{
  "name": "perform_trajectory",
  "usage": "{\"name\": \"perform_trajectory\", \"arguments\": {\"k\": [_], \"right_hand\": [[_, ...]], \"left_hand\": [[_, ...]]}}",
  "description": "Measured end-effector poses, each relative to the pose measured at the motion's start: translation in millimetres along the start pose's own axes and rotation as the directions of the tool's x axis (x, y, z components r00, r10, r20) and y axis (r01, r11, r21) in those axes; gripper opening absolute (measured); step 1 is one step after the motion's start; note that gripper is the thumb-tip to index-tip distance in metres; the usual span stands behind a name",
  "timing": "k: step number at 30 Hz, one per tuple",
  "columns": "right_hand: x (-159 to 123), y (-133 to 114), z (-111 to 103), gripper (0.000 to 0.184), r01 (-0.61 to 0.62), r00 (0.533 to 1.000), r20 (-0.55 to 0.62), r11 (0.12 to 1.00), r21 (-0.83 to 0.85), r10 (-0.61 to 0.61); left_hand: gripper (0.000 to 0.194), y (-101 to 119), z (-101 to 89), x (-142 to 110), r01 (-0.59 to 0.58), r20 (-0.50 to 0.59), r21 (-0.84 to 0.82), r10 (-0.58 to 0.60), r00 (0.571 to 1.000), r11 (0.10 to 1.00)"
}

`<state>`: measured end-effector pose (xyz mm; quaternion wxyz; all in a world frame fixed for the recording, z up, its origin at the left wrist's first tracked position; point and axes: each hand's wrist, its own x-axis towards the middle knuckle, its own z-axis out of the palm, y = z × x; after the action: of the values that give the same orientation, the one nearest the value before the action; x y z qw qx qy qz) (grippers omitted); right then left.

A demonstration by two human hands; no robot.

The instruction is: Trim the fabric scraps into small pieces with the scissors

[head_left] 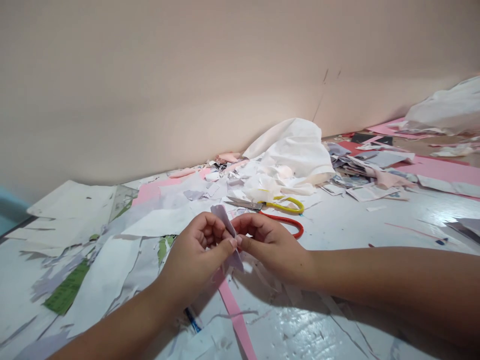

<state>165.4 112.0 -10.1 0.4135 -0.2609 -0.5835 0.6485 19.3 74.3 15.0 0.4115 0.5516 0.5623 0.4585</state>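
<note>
White surface point(330, 220) along a wall point(187, 75): folded lilac paper point(221, 216) pinched in both hands

Paper scraps point(112, 235) cover much of the surface, spreading out on all sides of the scissors point(245, 203), which lie flat and unheld with their closed blades pointing left. Their yellow handle loop point(285, 205) sits just above a red handle loop point(285, 221), though it is hard to tell whether the red one belongs to the same pair.

Just in front of the scissors, the folded lilac paper is held above the surface between the left hand point(197, 250) and the right hand point(272, 245). Both hands are closed into a pinch, their fingertips meeting on the paper. It is folded, with no cut visible along the edges that show, and the scissors are not in use.

Behind the scissors, a crumpled white sheet point(288, 150) is heaped against the wall. Further right of them lie a pile of printed paper point(367, 172) and a pink sheet point(442, 170). A pink strip point(234, 315) lies in front of them, below the hands.
</note>
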Motion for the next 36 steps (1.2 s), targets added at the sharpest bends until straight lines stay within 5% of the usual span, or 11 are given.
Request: {"name": "perform_trajectory", "arguments": {"k": [14, 36], "right_hand": [[0, 3, 1, 0.021, 0.003, 0.997, -0.083, 1.0, 0.0, -0.003], [0, -1, 4, 0.013, -0.054, 0.997, -0.058, 0.999, 0.002, 0.054]], "left_hand": [[0.021, 3, 1.4, 0, 0.011, -0.029, 0.016, -0.011, 1.0, 1.0], [0.022, -10, 5.4, 0, 0.016, -0.023, -0.02, -0.017, 1.0, 1.0]]}}
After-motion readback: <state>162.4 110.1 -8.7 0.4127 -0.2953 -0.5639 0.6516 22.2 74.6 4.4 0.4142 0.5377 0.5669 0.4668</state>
